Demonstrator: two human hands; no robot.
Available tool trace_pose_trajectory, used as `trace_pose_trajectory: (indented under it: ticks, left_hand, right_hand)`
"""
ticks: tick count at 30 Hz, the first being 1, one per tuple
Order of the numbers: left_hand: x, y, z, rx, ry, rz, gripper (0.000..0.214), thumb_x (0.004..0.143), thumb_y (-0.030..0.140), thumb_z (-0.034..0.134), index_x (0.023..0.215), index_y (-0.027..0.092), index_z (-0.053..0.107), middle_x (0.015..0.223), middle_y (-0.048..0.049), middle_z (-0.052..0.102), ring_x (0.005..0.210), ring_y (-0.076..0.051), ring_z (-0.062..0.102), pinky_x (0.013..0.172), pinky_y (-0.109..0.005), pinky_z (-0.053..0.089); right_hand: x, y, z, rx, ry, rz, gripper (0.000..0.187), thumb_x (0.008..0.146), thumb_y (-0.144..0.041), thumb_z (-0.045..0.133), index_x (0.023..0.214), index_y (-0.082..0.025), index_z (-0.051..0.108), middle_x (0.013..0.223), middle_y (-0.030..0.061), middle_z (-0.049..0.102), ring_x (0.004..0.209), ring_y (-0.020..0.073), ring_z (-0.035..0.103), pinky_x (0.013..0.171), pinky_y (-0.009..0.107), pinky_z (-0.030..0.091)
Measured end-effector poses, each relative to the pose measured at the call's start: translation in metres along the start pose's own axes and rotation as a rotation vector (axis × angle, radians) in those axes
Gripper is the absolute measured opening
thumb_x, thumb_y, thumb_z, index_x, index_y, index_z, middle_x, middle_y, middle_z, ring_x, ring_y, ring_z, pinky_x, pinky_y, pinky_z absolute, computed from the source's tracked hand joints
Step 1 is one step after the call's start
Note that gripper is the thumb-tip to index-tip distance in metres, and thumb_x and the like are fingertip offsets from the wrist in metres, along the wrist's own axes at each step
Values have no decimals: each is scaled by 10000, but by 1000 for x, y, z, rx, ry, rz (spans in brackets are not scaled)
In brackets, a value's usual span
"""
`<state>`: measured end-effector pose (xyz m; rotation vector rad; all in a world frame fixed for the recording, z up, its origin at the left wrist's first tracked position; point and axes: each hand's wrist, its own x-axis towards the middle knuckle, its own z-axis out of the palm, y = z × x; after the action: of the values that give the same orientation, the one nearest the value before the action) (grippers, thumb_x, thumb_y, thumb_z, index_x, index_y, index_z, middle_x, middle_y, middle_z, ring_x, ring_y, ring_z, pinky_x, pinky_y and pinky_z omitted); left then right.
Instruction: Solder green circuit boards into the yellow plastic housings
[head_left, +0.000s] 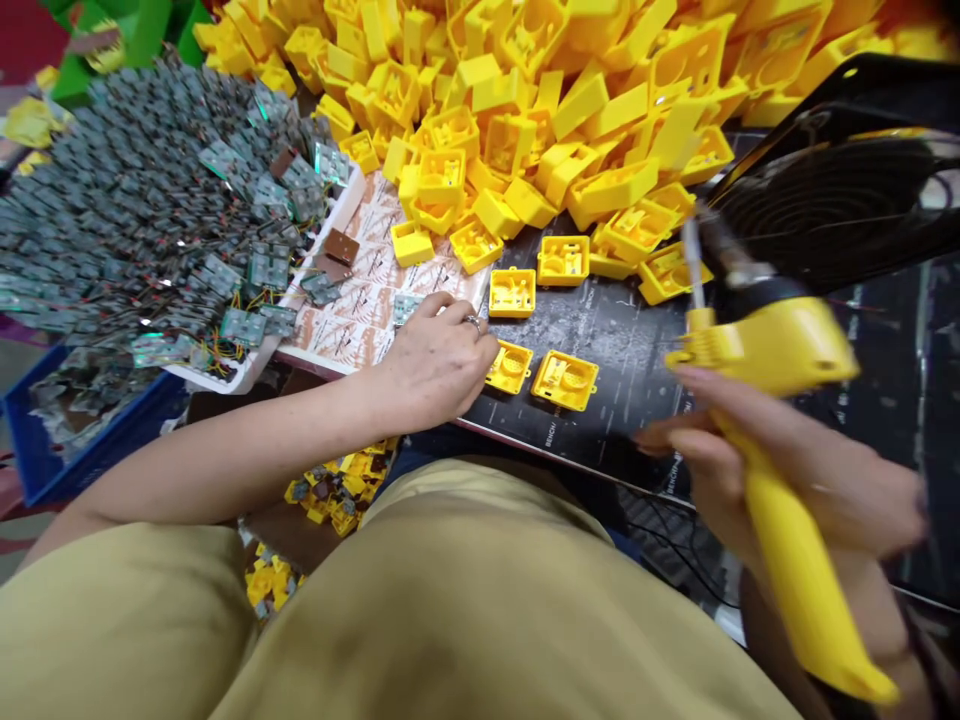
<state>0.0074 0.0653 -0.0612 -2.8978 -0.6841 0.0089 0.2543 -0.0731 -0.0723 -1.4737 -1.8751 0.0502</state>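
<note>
My left hand (pixel 442 365) is bent over the bench edge with its fingers curled down; what its fingertips hold is hidden. Right against it, partly covered, lies a small open yellow case (pixel 511 367). Just behind the fingers a small circuit board (pixel 407 307) rests on patterned paper. On the right, my right hand (pixel 787 460) is wrapped round the handle of a yellow soldering gun (pixel 780 345), raised over the bench and blurred. Its metal tip points away from me. More open yellow cases (pixel 565 380) lie face up between my hands, with another case (pixel 512 293) farther back.
A large heap of yellow cases (pixel 480 90) covers the back. On the left, a white tray (pixel 259 365) is piled with circuit boards (pixel 150 200), above a blue bin (pixel 30 440). A black fan (pixel 832 180) stands back right. Brown pieces (pixel 341 247) lie beside the tray.
</note>
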Motion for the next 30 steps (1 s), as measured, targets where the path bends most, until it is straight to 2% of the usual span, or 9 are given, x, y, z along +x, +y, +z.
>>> trace_pose_trajectory:
  ticks: [4,7,14,17,20,22,25,27,30]
  left_hand:
    - [-9,-12,-8,-217,106,-30,227,947,261,472,977,148,667,1001,-88,713,993,-241,630,908,-401,471]
    - [-13,-9,-5,-329,176,-2,281,959,276,492,1164,134,621,1194,-114,687,1136,-226,615,989,-403,449]
    - [-16,26,30,-136,262,91,348,950,182,510,1290,143,570,1273,-115,672,1156,-201,632,1040,-394,425]
    - [-29,9,17,-195,273,106,319,961,229,510,1257,146,591,1218,-102,700,1104,-188,654,1060,-406,420]
    - [-38,-36,-8,-312,278,-15,337,965,324,511,1229,141,613,1209,-116,697,1111,-203,644,999,-392,465]
    - [-34,-69,-18,-333,178,-141,277,968,287,477,1137,175,665,1169,-90,708,1082,-199,648,943,-366,482]
    - [-11,-103,-13,-362,-161,-26,238,899,237,540,1077,215,697,1122,-50,713,1009,-182,649,918,-328,471]
    - [8,-111,-2,-395,-342,92,210,865,249,580,1027,213,709,1095,-45,712,974,-170,639,888,-289,468]
    - [25,-112,10,-429,-438,176,114,822,240,622,874,188,710,975,-38,712,906,-159,629,815,-250,465]
  right_hand:
    - [4,7,27,-8,15,-67,287,841,-190,719,1096,-221,592,977,29,737,765,153,717,671,210,567]
    - [6,10,34,13,-27,-79,431,805,-298,761,1154,-191,532,1124,128,696,948,246,710,778,323,600]
    - [7,4,54,62,-107,-119,448,861,-258,691,1249,-197,475,1179,134,662,1025,267,688,824,397,610]
    - [5,-1,60,79,-81,-82,466,864,-199,677,1279,-213,465,1257,124,635,1064,238,678,860,355,603]
    - [6,-7,61,65,-8,-36,509,841,-200,709,1288,-231,469,1313,120,607,1138,247,647,908,358,590]
    - [9,-10,64,58,3,-25,515,845,-205,705,1298,-231,461,1335,127,592,1150,248,641,910,361,589]
    - [15,-11,72,38,-53,-80,455,875,-203,666,1285,-234,472,1213,102,660,1007,221,696,804,324,610]
    - [17,-10,78,18,-81,-98,430,886,-216,654,1279,-237,481,1152,86,680,904,202,711,747,306,609]
    - [17,-8,79,5,-95,-76,459,871,-249,682,1283,-230,480,1173,94,667,896,207,705,770,326,605]
